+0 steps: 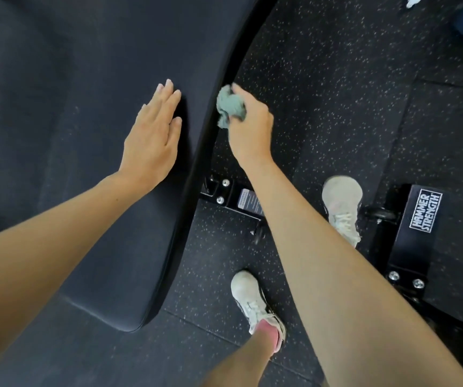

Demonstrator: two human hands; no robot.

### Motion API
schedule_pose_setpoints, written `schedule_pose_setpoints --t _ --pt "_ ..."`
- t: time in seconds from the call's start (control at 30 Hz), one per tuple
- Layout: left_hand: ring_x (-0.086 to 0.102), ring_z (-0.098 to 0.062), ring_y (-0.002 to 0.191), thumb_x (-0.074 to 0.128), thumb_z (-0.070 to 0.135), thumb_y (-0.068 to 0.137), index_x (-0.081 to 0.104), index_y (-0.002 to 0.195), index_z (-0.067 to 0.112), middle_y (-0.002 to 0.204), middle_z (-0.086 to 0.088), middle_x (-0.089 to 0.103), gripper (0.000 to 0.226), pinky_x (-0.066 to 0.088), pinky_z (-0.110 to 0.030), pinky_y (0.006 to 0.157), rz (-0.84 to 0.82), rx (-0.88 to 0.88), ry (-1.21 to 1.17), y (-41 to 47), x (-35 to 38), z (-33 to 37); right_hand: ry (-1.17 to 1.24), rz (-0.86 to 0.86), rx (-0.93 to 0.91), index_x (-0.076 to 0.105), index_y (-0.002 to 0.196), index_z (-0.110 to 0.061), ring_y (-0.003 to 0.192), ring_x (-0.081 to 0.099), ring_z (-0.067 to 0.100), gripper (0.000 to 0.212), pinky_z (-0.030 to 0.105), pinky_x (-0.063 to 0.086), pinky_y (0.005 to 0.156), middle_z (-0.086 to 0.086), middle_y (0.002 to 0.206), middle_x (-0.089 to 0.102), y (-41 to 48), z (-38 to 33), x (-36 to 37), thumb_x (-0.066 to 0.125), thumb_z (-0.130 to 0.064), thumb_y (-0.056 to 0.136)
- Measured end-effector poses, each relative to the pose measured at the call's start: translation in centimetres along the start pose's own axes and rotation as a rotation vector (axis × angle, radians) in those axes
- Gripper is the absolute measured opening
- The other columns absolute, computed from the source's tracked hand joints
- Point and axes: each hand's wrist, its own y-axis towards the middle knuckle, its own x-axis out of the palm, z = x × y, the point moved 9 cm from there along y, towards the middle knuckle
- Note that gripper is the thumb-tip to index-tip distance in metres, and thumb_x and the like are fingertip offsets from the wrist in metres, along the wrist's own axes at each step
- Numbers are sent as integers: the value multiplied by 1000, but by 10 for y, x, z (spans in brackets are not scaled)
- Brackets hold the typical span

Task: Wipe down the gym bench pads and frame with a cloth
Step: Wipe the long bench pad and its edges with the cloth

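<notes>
Speckled floor [336, 107] borders the pad [99, 79] edge; right hand [250, 132] fingers [238, 90] clamp cloth [230, 106], left hand [152, 135] lies flat.

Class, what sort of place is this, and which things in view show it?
Most likely a gym: a black padded bench, speckled rubber floor, and a frame plate marked Hammer Strength.

A black bench pad [99, 135] fills the left and centre of the frame. The left hand [152, 138] lies flat on it with fingers straight, near its right edge. Just right of that edge, the right hand [250, 129] grips a crumpled grey-green cloth [229, 107] against the pad's side. Below, at lower right, pale shoes [252, 297] stand on speckled rubber floor [336, 93] beside the black frame [414, 233] marked HAMMER STRENGTH.
</notes>
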Motion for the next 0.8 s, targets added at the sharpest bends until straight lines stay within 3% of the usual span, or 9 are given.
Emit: schedule_pose_setpoints --t 0.13,0.17,0.37,0.6,0.7,0.8 --pt "6 -8 147 26 20 105 22 151 14 160 3 13 47 10 -32 120 10 -34 -14 -12 1 -8 67 41 20 57 131 -4 117 58 20 57 17 40 103 12 125 64 -32 2 17 47 21 80" --pt "6 -8 147 26 20 105 22 151 14 160 3 14 47 10 -32 121 8 -37 -19 -16 2 -9 69 32 18 59 129 -4 117 58 18 57 18 40 104 11 125 64 -43 7 18 47 22 80" --pt "5 -10 147 28 17 104 21 151 12 160 0 13 48 2 -27 118 -4 -36 -45 -49 17 -11 162 -11 95 58 128 -2 122 54 14 61 12 39 103 10 129 61 -132 37 33 49 28 76" --pt "7 -13 147 30 15 104 23 150 9 160 -2 14 47 3 -27 117 -64 9 -20 -85 18 -12 156 41 184 59 129 -6 122 54 12 63 11 40 102 9 130 60 -191 50 45 51 28 76" --pt "7 -13 147 31 15 104 24 150 8 160 -2 15 47 4 -28 117 -112 19 -5 -98 19 -13 66 -48 183 58 129 -3 119 51 3 63 3 35 98 10 130 60 -214 50 47 49 28 75" --pt "6 -12 147 31 17 104 23 150 9 160 -1 14 48 4 -28 117 -154 6 -36 -104 15 -11 -109 -267 185 58 129 -1 113 53 4 60 0 35 95 12 127 62 -234 48 45 48 26 76"
